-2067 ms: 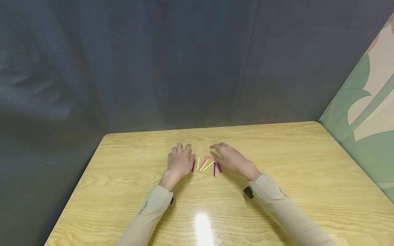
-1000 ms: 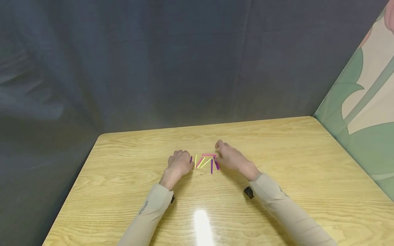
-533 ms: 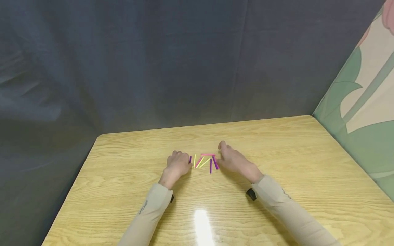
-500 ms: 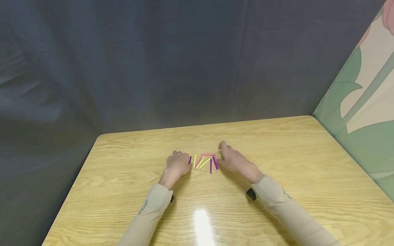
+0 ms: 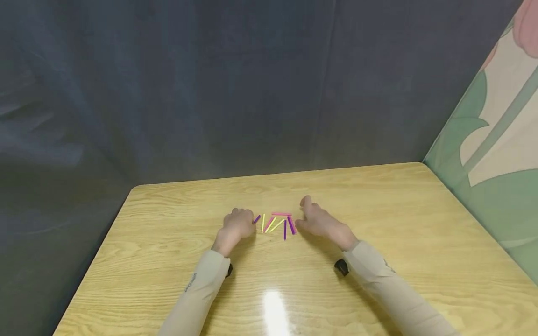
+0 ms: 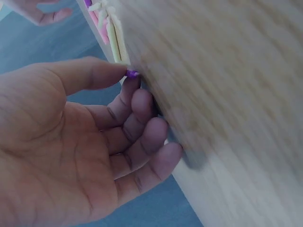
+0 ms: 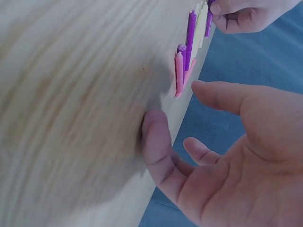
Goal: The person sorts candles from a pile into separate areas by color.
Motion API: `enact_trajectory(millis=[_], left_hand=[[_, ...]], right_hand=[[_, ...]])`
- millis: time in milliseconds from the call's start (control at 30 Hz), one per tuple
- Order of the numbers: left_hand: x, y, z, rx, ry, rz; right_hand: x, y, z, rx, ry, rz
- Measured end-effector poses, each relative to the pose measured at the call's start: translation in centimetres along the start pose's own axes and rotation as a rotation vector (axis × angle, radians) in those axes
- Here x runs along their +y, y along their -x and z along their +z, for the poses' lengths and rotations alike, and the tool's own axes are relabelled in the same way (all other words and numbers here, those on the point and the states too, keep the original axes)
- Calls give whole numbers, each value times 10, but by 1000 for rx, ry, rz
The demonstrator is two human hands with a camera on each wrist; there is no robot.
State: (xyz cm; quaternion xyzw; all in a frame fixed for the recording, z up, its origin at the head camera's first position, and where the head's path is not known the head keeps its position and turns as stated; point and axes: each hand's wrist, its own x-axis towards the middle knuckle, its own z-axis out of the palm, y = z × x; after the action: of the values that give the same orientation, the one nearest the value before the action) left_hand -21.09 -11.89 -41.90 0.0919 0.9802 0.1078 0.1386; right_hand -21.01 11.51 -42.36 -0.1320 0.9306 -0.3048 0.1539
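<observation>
My left hand [image 5: 237, 225] pinches a thin purple stick [image 5: 257, 219] between thumb and index finger. In the left wrist view only the tip of that purple stick [image 6: 132, 74] shows; the other fingers curl close to the tabletop. To its right lie several short sticks: yellow ones [image 5: 263, 223], pink ones, among them a crosswise pink stick [image 5: 281, 213], and purple ones, such as an upright-lying purple stick [image 5: 285, 230]. My right hand [image 5: 322, 222] is beside the group's right end, thumb and fingers apart, holding nothing. In the right wrist view its thumb points toward a pink stick [image 7: 179, 74].
The wooden table [image 5: 361, 191] extends around both hands, with a bright reflection near the front. A dark curtain [image 5: 252, 93] hangs behind and to the left. A patterned wall [image 5: 500, 154] stands on the right. Black wrist cameras [image 5: 341, 267] sit under the cuffs.
My left hand has closed from spread fingers to a pinch on the purple stick, which is now tilted and slightly left of the others. My right hand's fingers have shifted slightly away from the group.
</observation>
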Motion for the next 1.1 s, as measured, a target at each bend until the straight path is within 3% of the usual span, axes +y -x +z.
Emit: enact_trajectory(millis=[400,667,767,933,1100], left_hand=[[-7,-7,-2,-53,85,32],[-19,-18,-12,-138,313,99],[-20,-26,-15,-168,358,146],[-19,-39,-17,-171,429,233],[-17,-51,-16,-148,505,259]], right_hand=[[10,-1,-2,-66,-113,-79],[12,0,-7,-87,-161,-89],[15,-1,-8,-73,-182,-94],[20,-3,-7,-38,-218,-89],[17,-3,-7,-61,-258,-103]])
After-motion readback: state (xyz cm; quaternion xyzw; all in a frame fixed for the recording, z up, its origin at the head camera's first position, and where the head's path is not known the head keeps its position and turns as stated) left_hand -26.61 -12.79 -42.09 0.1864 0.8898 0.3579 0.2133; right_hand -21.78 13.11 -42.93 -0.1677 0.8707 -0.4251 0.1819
